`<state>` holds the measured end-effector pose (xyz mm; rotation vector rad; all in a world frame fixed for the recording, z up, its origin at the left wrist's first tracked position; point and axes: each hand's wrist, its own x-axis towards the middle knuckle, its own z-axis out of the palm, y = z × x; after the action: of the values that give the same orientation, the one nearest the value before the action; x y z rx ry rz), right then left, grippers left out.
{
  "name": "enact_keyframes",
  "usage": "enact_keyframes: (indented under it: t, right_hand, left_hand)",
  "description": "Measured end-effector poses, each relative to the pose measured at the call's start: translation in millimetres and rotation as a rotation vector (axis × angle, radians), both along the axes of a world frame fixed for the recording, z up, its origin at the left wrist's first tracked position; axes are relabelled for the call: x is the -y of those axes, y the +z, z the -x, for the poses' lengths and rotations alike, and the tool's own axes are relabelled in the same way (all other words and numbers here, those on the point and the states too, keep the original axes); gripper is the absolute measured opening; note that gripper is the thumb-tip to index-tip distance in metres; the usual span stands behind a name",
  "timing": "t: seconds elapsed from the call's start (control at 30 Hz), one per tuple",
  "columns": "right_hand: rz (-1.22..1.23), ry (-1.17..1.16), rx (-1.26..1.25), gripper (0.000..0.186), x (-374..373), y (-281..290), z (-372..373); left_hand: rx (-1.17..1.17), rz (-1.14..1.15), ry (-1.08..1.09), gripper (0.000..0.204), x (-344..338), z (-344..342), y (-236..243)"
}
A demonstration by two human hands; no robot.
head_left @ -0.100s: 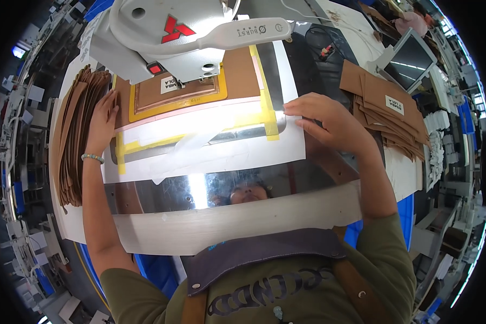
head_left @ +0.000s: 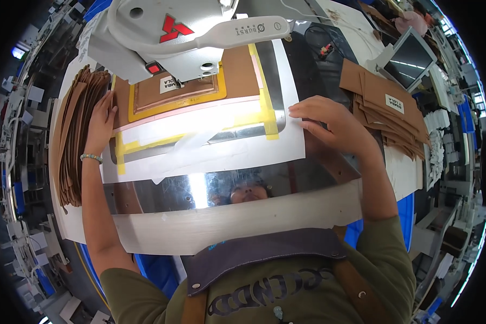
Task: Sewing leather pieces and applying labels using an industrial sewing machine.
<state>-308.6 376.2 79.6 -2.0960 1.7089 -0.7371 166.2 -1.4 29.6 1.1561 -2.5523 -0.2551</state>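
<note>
A brown flat panel (head_left: 244,76) lies under the sewing machine head (head_left: 137,40), with a yellow rectangular frame (head_left: 197,102) on top of it. A white label (head_left: 167,85) shows inside the frame, partly hidden by the machine. My left hand (head_left: 99,123), fingers stretched out and holding nothing, rests by the panel's left edge, alongside a standing row of brown pieces (head_left: 73,135). Over the right edge of the white sheet (head_left: 290,137), my right hand (head_left: 333,124) is open, thumb apart from the fingers. Whether its fingertips touch the sheet, I cannot tell.
Yellow tape (head_left: 270,116) borders the work area. A pale handle-shaped part (head_left: 245,33) juts from the machine. At right lie stacked brown labelled pieces (head_left: 380,97) below a screen (head_left: 410,59). A shiny metal plate (head_left: 162,195) and pale table edge (head_left: 237,229) are nearest me.
My right hand has shifted slightly right, away from the panel. My left hand has slid a little to the left. The panel, frame and stacks look much the same.
</note>
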Motion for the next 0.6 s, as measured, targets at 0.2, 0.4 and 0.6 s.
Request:
enact_keyframes:
  t: [0.2, 0.4, 0.6]
  right_hand:
    - [0.022, -0.148, 0.006, 0.024, -21, 2, 16]
    - [0.017, -0.118, -0.070, 0.028, -12, 8, 17]
    - [0.030, -0.054, -0.136, 0.028, 1, -4, -3]
  left_hand:
    - [0.106, 0.076, 0.001, 0.049, 8, -6, -4]
    - [0.181, 0.084, 0.025, 0.049, -1, 6, 3]
    - [0.165, 0.090, -0.072, 0.049, -26, 44, 9]
